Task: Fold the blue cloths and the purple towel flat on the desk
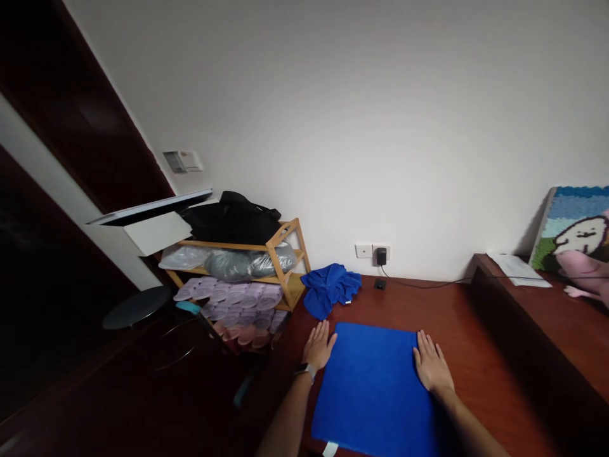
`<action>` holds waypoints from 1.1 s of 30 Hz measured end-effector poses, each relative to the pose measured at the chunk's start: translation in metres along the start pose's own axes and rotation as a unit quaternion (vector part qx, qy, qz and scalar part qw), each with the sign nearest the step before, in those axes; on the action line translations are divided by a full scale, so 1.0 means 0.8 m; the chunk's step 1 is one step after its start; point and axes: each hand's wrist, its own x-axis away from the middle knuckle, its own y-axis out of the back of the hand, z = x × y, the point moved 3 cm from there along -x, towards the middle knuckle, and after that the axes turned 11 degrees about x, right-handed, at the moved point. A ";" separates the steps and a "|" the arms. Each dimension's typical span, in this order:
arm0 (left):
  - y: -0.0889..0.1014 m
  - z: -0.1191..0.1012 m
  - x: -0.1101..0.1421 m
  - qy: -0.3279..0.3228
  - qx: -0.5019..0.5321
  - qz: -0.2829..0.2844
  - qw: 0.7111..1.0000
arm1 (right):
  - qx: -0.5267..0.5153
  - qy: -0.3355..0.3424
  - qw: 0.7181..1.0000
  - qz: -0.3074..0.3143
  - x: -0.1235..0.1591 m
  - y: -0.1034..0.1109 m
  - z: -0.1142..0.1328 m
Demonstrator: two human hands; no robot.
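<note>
A blue cloth lies spread flat on the reddish-brown desk, with a white tag at its near left corner. My left hand, with a watch at the wrist, rests flat with fingers out beside the cloth's upper left edge. On the other side, my right hand lies flat at the cloth's right edge, its fingertips by the far right corner. Neither hand grasps anything. Beyond my left hand sits a second blue cloth, crumpled in a heap against the wall side.
Left of the desk stands a wooden rack with a black bag and several pairs of lilac slippers. A plugged-in charger trails a cable along the wall. The raised shelf at right holds papers and a pink plush toy.
</note>
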 end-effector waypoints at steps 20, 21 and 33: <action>0.013 0.045 0.152 0.019 -0.009 -0.101 0.995 | -0.052 -0.004 0.998 -0.043 0.157 -0.014 0.007; 0.012 0.044 0.152 0.017 -0.010 -0.102 0.995 | -0.050 -0.004 0.998 -0.041 0.180 -0.020 0.009; 0.019 0.002 0.150 -0.048 0.016 -0.192 0.980 | -0.050 -0.011 0.995 -0.091 0.230 -0.017 0.026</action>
